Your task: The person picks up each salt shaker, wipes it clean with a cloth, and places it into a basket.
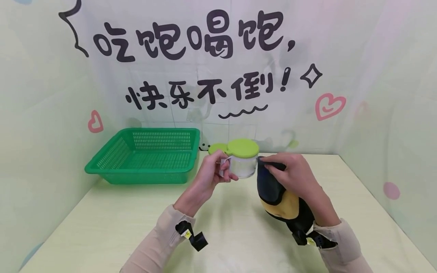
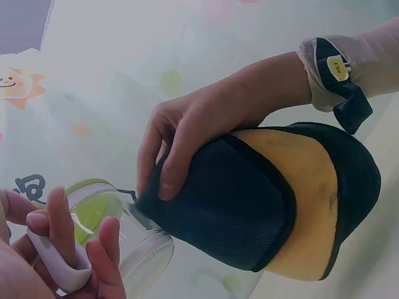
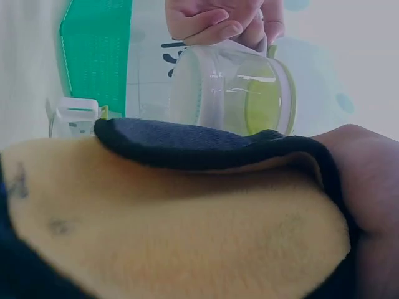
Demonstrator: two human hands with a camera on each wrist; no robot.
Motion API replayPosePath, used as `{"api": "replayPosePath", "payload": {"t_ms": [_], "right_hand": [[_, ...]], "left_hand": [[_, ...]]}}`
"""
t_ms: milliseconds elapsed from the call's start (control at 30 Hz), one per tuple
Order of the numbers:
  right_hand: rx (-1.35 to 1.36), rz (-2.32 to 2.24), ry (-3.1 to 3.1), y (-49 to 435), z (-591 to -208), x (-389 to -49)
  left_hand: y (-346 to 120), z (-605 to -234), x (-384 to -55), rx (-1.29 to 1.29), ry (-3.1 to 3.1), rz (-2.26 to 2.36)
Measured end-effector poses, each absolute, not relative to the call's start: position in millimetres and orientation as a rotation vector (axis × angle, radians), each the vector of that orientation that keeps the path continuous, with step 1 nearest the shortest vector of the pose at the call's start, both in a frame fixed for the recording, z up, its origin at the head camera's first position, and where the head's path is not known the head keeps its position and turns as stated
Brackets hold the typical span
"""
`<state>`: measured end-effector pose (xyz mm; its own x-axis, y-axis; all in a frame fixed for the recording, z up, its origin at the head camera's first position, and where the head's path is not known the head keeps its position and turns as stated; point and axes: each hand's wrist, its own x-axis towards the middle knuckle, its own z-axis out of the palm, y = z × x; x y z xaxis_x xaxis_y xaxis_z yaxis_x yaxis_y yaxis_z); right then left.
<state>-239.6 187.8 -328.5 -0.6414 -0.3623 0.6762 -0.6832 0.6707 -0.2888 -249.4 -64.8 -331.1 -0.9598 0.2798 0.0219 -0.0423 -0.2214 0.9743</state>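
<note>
By its white handle, my left hand (image 1: pixel 216 168) holds up a clear jar (image 1: pixel 243 167) with a green lid (image 1: pixel 243 148). The fingers curl round the handle (image 2: pixel 59 265). My right hand (image 1: pixel 293 172) pinches the narrow dark end of what looks like a slipper (image 1: pixel 271 185), dark blue with black edging. Its tan lining (image 3: pixel 181 218) faces the right wrist camera and bears small dark marks. The slipper's pinched end is close beside the jar; whether they touch I cannot tell. Behind the left hand, another green lid (image 1: pixel 216 148) shows, its body mostly hidden.
A green plastic basket (image 1: pixel 146 178) with slotted walls stands at the back left of the pale table (image 1: pixel 225 235). A printed curtain (image 1: pixel 191 72) hangs behind the table's far edge. A second white-handled container (image 3: pixel 75 112) shows near the basket in the right wrist view.
</note>
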Motion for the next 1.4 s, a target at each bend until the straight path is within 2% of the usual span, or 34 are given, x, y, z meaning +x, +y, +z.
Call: {"api": "replayPosePath", "payload": {"t_ms": [267,667,1000,1400], "right_hand": [[0.824,0.622,-2.483,188.1,-329.2,-239.5],[0.788,0.774,-2.254,187.4,-325.9,-238.4],[0.814,0.658,-2.556,187.8,-331.2,-242.1],[0.689,0.777,-2.305,186.2,-328.3,-240.8]], "left_hand": [[-66.3,-330.2,-249.8,0.294,1.837,2.278],[-63.6,-330.1,-251.3,0.292,1.833,2.267],[-65.5,-328.7,-248.9,0.300,1.842,2.280],[-63.1,-331.6,-250.2,0.306,1.800,2.268]]}}
